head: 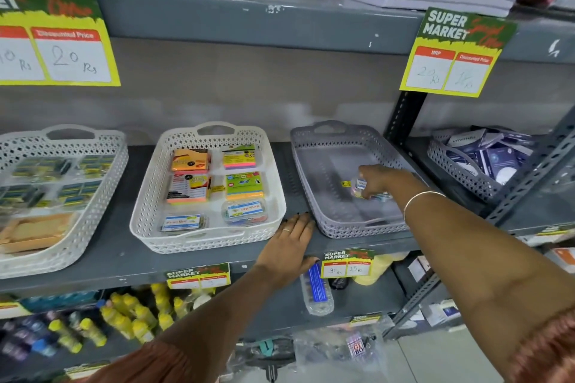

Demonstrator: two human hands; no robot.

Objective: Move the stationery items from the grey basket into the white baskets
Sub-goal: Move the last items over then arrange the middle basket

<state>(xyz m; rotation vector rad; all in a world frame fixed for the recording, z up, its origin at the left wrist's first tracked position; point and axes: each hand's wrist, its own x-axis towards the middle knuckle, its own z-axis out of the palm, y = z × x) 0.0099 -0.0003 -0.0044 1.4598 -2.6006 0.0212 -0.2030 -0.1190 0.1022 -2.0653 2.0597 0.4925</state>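
Perforated grey basket point(314, 146), small clear box point(362, 188)

- Three baskets sit in a row on the shelf point(217, 261).
- Packed middle basket point(149, 196) lies between left basket point(102, 196) and right basket point(306, 183).

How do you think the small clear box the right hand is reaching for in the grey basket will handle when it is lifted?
The small clear box looks like rigid plastic, so it probably keeps its shape in the right hand. It seems small and likely light. Its glossy surface may be a little slippery, and it could slide on the grey basket floor if nudged.
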